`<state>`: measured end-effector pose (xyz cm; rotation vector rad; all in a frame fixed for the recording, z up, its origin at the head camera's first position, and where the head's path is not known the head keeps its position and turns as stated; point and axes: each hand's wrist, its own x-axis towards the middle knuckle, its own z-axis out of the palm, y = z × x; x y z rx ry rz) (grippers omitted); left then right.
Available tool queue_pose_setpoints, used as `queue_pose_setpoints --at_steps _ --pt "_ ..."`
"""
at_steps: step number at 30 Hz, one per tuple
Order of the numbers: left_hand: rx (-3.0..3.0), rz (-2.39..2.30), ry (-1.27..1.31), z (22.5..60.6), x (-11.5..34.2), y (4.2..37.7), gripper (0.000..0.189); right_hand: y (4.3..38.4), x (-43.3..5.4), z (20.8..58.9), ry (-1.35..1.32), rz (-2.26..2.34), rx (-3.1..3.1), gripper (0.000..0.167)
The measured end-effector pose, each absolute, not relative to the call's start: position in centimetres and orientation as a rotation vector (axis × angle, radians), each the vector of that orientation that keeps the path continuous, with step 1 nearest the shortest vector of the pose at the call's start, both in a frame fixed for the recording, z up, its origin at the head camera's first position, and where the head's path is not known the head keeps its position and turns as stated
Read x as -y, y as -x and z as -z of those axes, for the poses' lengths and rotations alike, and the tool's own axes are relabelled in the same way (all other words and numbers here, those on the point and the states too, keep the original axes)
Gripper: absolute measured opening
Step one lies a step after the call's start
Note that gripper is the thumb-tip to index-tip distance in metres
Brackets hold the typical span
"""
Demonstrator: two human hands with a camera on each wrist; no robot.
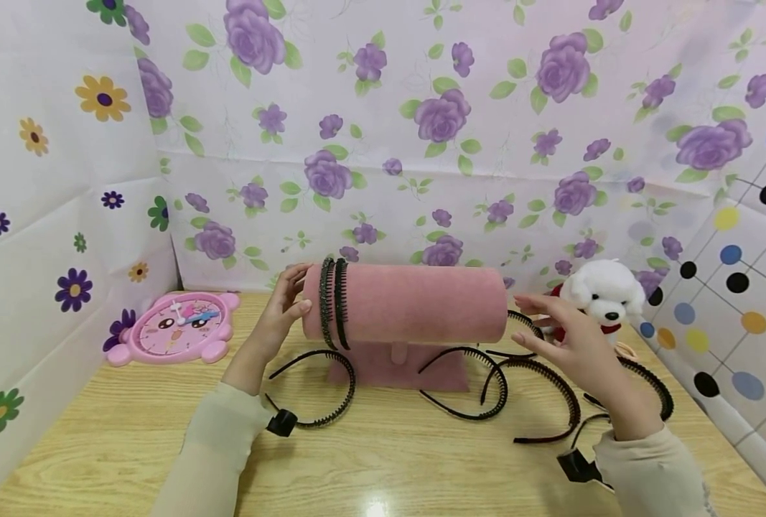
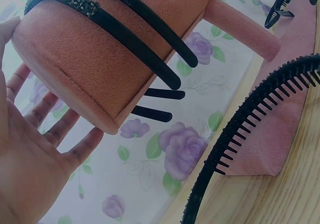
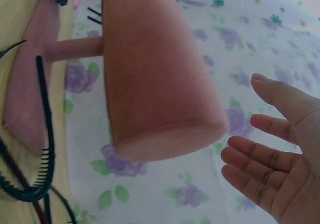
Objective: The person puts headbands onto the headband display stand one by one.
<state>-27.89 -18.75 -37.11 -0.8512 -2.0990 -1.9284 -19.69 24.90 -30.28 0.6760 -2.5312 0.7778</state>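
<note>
Clock directions taken from the head view, dial centred on the roll.

Item: one pink plush roll, lying crosswise, borne by a short post on a pink base upon the wood-grain table.

Item: glittery headband, black, fitted round the roll near its 9 o'clock end. Beside it, a black toothed headband, likewise fitted; in the left wrist view the tips of both project below the roll.

Item: left hand, at 9 o'clock — fingers extended and spread against the roll's end, not clenched round it.

Item: right hand, at 3 o'clock — fingers released, grasping nothing, just apart from the roll's other end.

Loose on the table: a left headband, between 7 and 8 o'clock; a middle headband, between 4 and 5; a reddish-dark headband, at 4; a far headband, between 3 and 4, partly hidden by the right arm.

Surroundings: pink clock, at 9 o'clock; white toy dog, at 3, behind the right hand; rose-printed backdrop, at 12.
</note>
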Motion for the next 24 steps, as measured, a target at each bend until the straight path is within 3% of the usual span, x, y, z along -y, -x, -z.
queue_pose_setpoints --at_steps 24 --pt "2.081 1.918 0.879 37.3 18.8 28.0 0.058 23.1 -27.1 37.9 -0.613 -0.940 2.770 0.046"
